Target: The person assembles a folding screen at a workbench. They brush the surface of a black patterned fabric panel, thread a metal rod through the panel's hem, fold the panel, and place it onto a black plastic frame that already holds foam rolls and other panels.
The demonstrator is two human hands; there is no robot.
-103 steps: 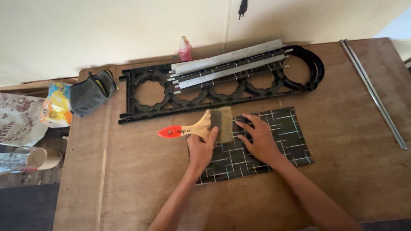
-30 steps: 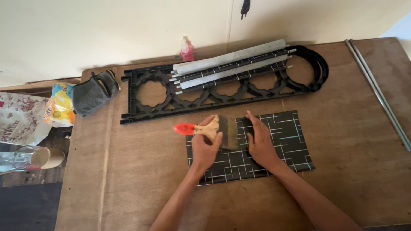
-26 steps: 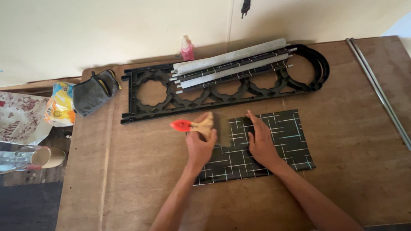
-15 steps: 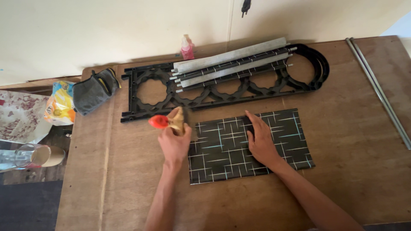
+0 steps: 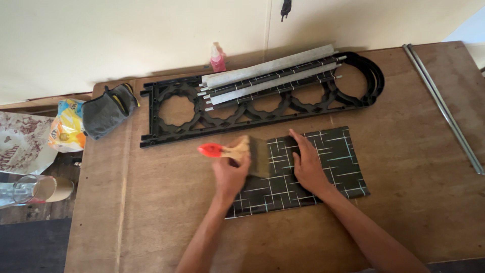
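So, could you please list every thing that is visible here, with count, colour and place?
paintbrush: 1, wooden handle with red tip, on the sheet's left end
patterned sheet: 1, black with pale lines, table centre
ornamental frame: 1, black, behind the sheet
long strips: several, grey, on the frame
spray bottle: 1, pink, by the wall
pouch: 1, grey, table's left edge
metal rods: 2, silver, right
wooden table: 1, brown
left hand: grip on the paintbrush
right hand: flat on the sheet

Two hands: left hand [image 5: 230, 174] at six o'clock, right hand [image 5: 308, 164] beside it. One paintbrush [image 5: 237, 151]. One dark patterned sheet [image 5: 328, 167]. One black ring-patterned frame [image 5: 177, 111] at twelve o'clock, bearing three grey rods [image 5: 268, 76]. One pink bottle [image 5: 217, 58]. Two metal rails [image 5: 442, 108] at two o'clock. One grey pouch [image 5: 106, 111] at ten o'clock.
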